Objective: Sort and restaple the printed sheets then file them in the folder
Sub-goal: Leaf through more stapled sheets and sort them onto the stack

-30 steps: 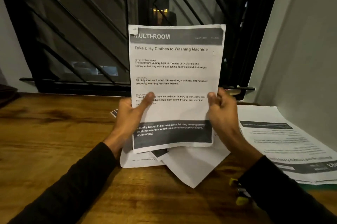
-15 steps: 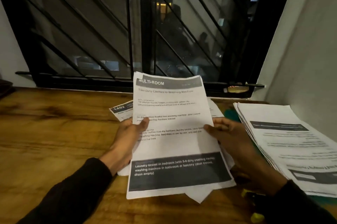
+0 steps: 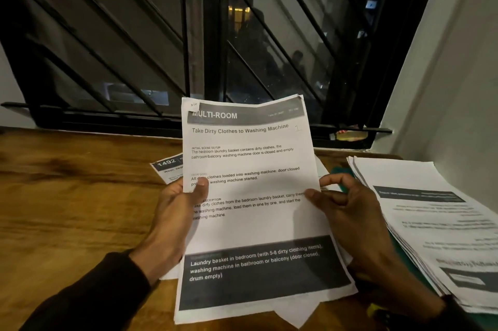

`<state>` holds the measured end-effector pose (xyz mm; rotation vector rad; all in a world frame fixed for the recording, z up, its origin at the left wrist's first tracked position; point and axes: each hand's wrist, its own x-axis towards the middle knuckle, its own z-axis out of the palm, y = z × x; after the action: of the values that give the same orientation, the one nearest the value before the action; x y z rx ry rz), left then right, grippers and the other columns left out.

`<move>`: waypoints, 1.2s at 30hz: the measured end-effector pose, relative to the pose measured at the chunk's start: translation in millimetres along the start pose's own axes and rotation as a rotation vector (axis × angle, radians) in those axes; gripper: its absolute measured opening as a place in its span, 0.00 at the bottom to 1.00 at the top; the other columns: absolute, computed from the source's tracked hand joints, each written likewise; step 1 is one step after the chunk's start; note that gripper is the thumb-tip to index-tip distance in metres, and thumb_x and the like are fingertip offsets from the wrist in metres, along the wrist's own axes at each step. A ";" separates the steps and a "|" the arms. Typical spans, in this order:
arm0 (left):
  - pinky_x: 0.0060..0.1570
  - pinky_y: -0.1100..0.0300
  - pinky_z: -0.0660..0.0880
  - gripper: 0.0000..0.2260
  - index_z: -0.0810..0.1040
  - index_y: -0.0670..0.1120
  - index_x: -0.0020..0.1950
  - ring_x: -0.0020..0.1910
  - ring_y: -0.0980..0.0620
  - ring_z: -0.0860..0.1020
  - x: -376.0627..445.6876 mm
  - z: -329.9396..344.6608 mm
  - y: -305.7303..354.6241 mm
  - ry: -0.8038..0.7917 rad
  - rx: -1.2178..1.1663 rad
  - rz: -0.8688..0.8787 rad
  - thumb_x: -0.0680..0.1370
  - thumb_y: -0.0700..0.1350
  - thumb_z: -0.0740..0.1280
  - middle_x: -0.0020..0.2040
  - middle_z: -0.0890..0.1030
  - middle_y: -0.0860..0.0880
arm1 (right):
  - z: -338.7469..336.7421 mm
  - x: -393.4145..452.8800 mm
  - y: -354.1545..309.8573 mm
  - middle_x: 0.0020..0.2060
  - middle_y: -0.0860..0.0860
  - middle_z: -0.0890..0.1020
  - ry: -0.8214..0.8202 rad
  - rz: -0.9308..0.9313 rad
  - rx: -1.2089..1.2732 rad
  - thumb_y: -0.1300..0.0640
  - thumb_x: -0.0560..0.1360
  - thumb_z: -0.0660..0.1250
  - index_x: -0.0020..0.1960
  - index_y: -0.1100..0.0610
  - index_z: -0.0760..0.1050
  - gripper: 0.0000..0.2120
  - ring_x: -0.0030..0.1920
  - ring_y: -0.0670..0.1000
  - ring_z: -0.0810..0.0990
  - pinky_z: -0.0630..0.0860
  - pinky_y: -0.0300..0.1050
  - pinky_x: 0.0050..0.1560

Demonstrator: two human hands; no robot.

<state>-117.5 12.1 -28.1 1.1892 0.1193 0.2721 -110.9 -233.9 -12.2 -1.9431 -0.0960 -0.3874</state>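
Observation:
I hold a printed sheet [image 3: 250,190] headed "MULTI-ROOM" tilted up over the wooden table [image 3: 75,196]. My left hand [image 3: 175,212] grips its left edge with the thumb on the text. My right hand [image 3: 347,212] pinches its right edge. More loose sheets [image 3: 168,166] lie underneath, one marked "1492" sticking out at the left. A thick stack of printed sheets [image 3: 431,220] lies at the right on a green folder [image 3: 340,173], of which only an edge shows.
A barred dark window [image 3: 215,42] runs along the table's far edge. A white wall [image 3: 458,74] closes the right side. A small yellow and black object [image 3: 377,311] lies by my right wrist, mostly hidden.
The sheet came down from upright in front of the window to a low tilt over the table, and both hands dropped with it. The view tipped down slightly.

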 end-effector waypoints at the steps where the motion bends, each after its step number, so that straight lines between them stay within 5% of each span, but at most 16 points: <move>1: 0.35 0.65 0.79 0.10 0.81 0.43 0.55 0.46 0.54 0.85 -0.7 0.2 0.1 -0.005 -0.006 -0.007 0.80 0.34 0.63 0.48 0.87 0.50 | 0.3 0.3 0.7 0.38 0.39 0.80 0.011 -0.004 -0.011 0.54 0.72 0.72 0.49 0.50 0.73 0.09 0.34 0.36 0.80 0.71 0.25 0.28; 11: 0.45 0.55 0.79 0.09 0.81 0.43 0.57 0.49 0.49 0.85 -5.2 2.0 2.3 -0.007 0.036 -0.012 0.81 0.36 0.64 0.51 0.86 0.48 | -0.1 -0.6 0.3 0.37 0.42 0.81 0.002 -0.031 -0.026 0.54 0.74 0.70 0.47 0.55 0.73 0.07 0.32 0.31 0.79 0.71 0.26 0.27; 17: 0.32 0.67 0.78 0.08 0.81 0.44 0.56 0.41 0.58 0.85 -9.2 4.4 5.3 -0.006 0.043 0.006 0.81 0.37 0.63 0.44 0.87 0.54 | 1.6 -2.9 0.6 0.36 0.39 0.80 0.036 -0.095 -0.084 0.53 0.75 0.68 0.45 0.54 0.73 0.06 0.34 0.33 0.79 0.72 0.26 0.29; 22: 0.32 0.66 0.78 0.09 0.81 0.42 0.58 0.41 0.57 0.85 -11.5 6.6 7.1 -0.001 0.020 -0.011 0.81 0.36 0.63 0.46 0.86 0.53 | 3.0 -4.4 0.7 0.36 0.37 0.78 0.067 -0.194 -0.161 0.56 0.75 0.69 0.42 0.55 0.74 0.05 0.37 0.27 0.77 0.72 0.23 0.33; 29: 0.33 0.67 0.78 0.09 0.81 0.43 0.57 0.42 0.57 0.85 -12.4 6.7 8.1 0.003 0.028 -0.015 0.82 0.36 0.63 0.47 0.86 0.53 | 1.7 -4.3 3.5 0.56 0.44 0.79 0.171 -0.289 -0.129 0.53 0.71 0.72 0.40 0.53 0.78 0.05 0.52 0.41 0.78 0.80 0.40 0.47; 36: 0.33 0.66 0.79 0.08 0.81 0.44 0.53 0.41 0.56 0.85 -10.4 5.3 7.3 0.024 0.013 -0.029 0.81 0.35 0.63 0.44 0.87 0.53 | 0.1 -6.1 -3.6 0.44 0.45 0.80 0.193 -0.259 -0.128 0.49 0.70 0.72 0.42 0.54 0.77 0.09 0.41 0.44 0.80 0.77 0.32 0.38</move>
<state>-127.3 7.0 -19.8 1.1963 0.1592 0.2607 -117.6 -231.7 -10.9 -2.0140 -0.2023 -0.7668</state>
